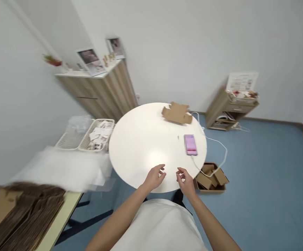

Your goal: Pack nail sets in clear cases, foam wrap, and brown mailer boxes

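Observation:
My left hand point(156, 176) hovers over the near edge of a round white table point(135, 146), its fingers loosely bent and apart, with nothing in them. Level with it on the right, my right hand point(186, 182) has curled fingers with a gap to the thumb, and I see nothing held there. A phone-like device with a blurred-out pink and purple screen point(190, 143) lies above my right hand, a white cable point(197, 167) running from its lower end. Farther back on the table is an unfolded brown cardboard box point(177, 113). A tiny dark object point(178, 137) lies left of the device.
Left of the table, a white basket point(96, 136) holds printed cards, beside white wrapping material point(67, 167) and stacked brown cardboard point(28, 216). A box of cardboard pieces point(211, 177) sits on the floor at right. Behind stand a wooden cabinet point(106, 90) and a small shelf point(219, 108).

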Motion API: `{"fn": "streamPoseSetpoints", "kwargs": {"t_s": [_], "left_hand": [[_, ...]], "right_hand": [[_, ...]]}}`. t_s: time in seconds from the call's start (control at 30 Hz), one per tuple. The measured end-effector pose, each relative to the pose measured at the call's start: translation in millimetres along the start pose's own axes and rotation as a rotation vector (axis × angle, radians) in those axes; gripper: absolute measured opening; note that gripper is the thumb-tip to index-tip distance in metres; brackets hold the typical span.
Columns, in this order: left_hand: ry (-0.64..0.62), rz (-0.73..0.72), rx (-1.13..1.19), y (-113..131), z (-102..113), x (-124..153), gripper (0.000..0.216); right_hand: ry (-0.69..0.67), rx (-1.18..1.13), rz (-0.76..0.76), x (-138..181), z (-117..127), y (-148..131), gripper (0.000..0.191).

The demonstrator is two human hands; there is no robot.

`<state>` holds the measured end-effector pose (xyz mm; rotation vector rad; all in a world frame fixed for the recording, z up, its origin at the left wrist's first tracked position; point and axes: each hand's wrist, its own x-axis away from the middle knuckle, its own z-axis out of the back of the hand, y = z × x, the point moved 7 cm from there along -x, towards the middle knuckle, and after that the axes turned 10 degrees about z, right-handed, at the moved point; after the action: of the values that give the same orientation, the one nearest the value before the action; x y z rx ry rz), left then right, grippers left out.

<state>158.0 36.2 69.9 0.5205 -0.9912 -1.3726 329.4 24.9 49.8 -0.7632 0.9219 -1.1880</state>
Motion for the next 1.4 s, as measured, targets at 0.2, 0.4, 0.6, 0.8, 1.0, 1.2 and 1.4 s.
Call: {"fn": "streamPoseSetpoints", "kwargs": {"t_s": [0.2,0.4,0.6,0.8,1.0,1.2,1.4], "left_hand": [[0.246,0.203,0.107,-96.7,97.8,49.7,0.041],[0.308,0.341,0.173,-157.9,148.2,89.7,0.042],[0.300,0.467,0.187,-179.3,180.2,101.6,0.048],[0.350,0.529,0.165,-199.6,208.5,101.9,0.051],[0.433,0.559,0.263,-221.4,237.8,90.3,0.050],[0.477,0.525,0.375,-239.9,288.2,50.1,0.042],[0.517,0.482,0.419,-280.9,353.5,-21.2,0.042]], "right_hand": [[-0.280,-0.013,0.101,-18.0,-112.6,-61.7,0.031],[-0.545,0.010,0.144,-26.4,-195.9,-101.9,0.029],[-0.872,0.046,0.174,-42.3,-247.0,-108.7,0.031],[-0.969,0.090,0.132,-74.2,-280.9,-100.6,0.033],[-1.026,0.070,0.170,-105.7,-321.2,-118.5,0.032],[-0.932,0.109,0.254,-145.7,-378.0,-134.0,0.028],[-0.785,0.268,0.343,-196.3,-440.4,-151.7,0.030]]}}
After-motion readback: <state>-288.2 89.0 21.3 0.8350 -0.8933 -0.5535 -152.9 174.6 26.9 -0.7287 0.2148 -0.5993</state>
